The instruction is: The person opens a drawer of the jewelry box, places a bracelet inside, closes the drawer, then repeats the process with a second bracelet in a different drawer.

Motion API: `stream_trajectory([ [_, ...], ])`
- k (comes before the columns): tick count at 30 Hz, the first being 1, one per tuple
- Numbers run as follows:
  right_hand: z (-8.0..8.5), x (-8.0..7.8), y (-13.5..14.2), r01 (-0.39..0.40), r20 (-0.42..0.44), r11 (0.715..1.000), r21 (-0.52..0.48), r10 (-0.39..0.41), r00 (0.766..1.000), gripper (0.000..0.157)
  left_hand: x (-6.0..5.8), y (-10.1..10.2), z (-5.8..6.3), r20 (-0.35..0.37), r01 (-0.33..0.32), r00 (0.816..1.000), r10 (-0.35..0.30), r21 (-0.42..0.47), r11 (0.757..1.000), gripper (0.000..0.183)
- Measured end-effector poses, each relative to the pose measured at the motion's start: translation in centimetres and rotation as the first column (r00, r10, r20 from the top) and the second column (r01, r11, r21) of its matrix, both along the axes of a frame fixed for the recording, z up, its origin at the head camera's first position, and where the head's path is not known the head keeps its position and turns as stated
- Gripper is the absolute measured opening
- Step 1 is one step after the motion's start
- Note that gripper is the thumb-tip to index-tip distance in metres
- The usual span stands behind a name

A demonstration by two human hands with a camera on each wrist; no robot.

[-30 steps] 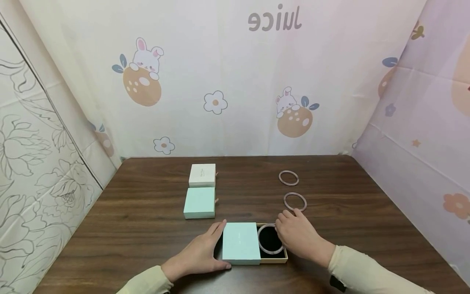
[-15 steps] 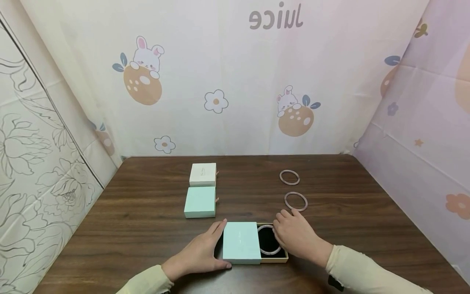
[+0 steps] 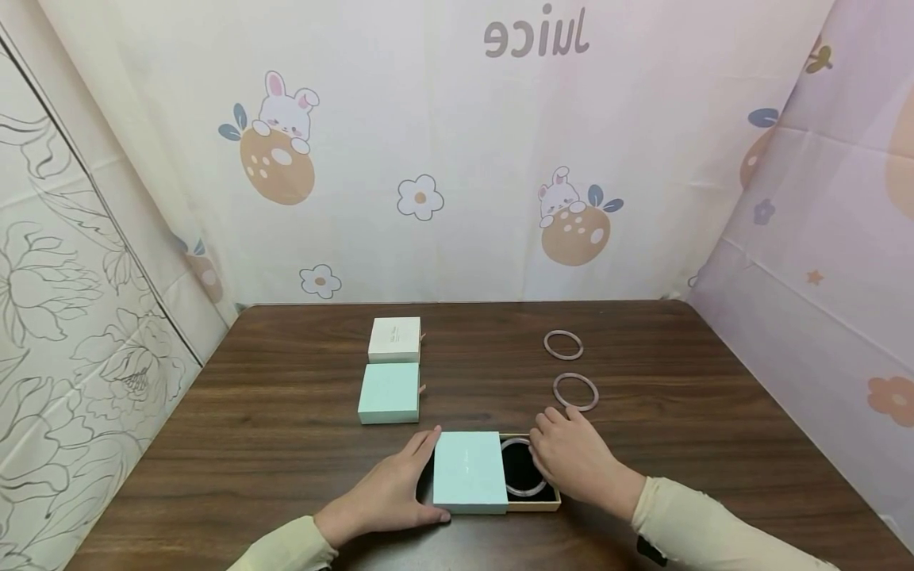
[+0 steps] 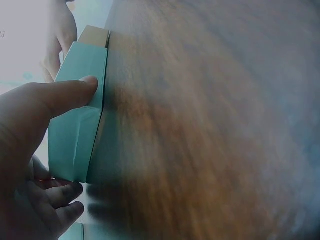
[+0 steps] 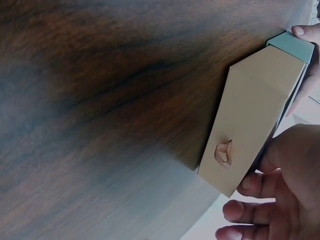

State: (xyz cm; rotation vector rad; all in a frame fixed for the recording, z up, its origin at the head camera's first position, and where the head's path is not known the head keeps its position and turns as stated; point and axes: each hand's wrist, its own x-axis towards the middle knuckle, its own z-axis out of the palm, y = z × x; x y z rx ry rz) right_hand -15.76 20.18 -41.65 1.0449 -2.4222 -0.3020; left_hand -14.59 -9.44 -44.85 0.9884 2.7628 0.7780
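Observation:
My left hand grips a mint green box sleeve, thumb along its near side and fingers at the far side. Out of the sleeve's right end sticks a tan drawer with a black lining. A pale bangle lies in the drawer. My right hand pinches the bangle's right side, its fingertips partly hidden inside the drawer. The right wrist view shows a ribbon pull on the drawer's end, with the other fingers loosely bent beside it.
Behind the left hand stand a closed mint box and a cream box, each with a ribbon tab on the right. Two more bangles lie beyond the right hand on the brown table. Printed curtains surround it.
My right hand has shifted slightly left over the drawer, and the bangle has settled a little nearer the sleeve. The left hand and sleeve have stayed put.

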Motion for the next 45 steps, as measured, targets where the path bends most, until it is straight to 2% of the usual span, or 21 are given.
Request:
stream_trajectory([
  [7, -0.1, 0.0, 0.0, 0.001, -0.003, 1.0, -0.001, -0.001, 1.0, 0.026, 0.0, 0.0, 0.1, -0.004, 0.001, 1.0, -0.001, 0.003, 1.0, 0.11],
  [14, 0.1, 0.1, 0.0, 0.016, 0.029, 1.0, 0.006, -0.016, 0.999, 0.023, 0.0, 0.0, 0.3, -0.018, 0.007, 1.0, -0.007, 0.007, 1.0, 0.11],
  [24, 0.6, 0.6, 0.8, 0.076, 0.092, 0.995, -0.062, -0.07, 0.993, 0.021, 0.1, 0.0, 0.2, -0.021, 0.011, 1.0, -0.011, 0.009, 1.0, 0.109],
  [33, 0.3, 1.0, 2.1, 0.103, 0.072, 0.988, -0.114, -0.096, 0.993, 0.02, 0.1, 0.0, 0.1, -0.012, 0.011, 1.0, -0.01, 0.008, 1.0, 0.109],
  [40, 0.4, 1.3, 2.8, 0.151, 0.101, 0.984, -0.089, -0.142, 0.985, 0.02, 0.1, -0.1, 0.2, -0.036, 0.011, 0.999, -0.011, 0.018, 1.0, 0.109],
  [45, 0.1, 1.6, 3.1, 0.166, 0.157, 0.984, -0.067, -0.154, 0.976, 0.018, 0.1, -0.1, 0.2, -0.015, 0.008, 1.0, -0.007, 0.012, 1.0, 0.109],
])
